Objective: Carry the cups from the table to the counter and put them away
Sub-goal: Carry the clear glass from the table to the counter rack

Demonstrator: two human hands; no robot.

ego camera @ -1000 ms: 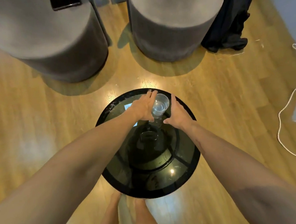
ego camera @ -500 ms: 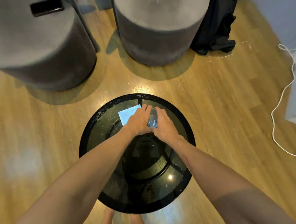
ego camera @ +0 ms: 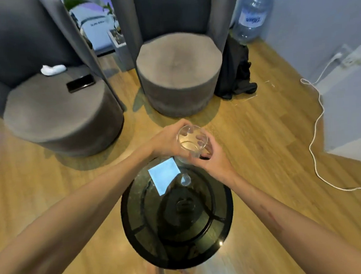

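Observation:
A clear glass cup is lifted above the far edge of the round dark glass table. My left hand grips its left side with fingers curled round the wall. My right hand holds its right side and base, fingertips showing through the glass. The cup's rim faces up toward me. Whether more than one cup is stacked there I cannot tell. A pale blue square reflection or paper lies on the tabletop below the hands.
Two grey round stools stand beyond the table, one at the left with a black phone on it, one at centre. A large water bottle, dark cloth and a white cable lie at the right.
Both hands closed round the cup on the table and raised it off the glass top. The view has tilted up, showing more of the room.

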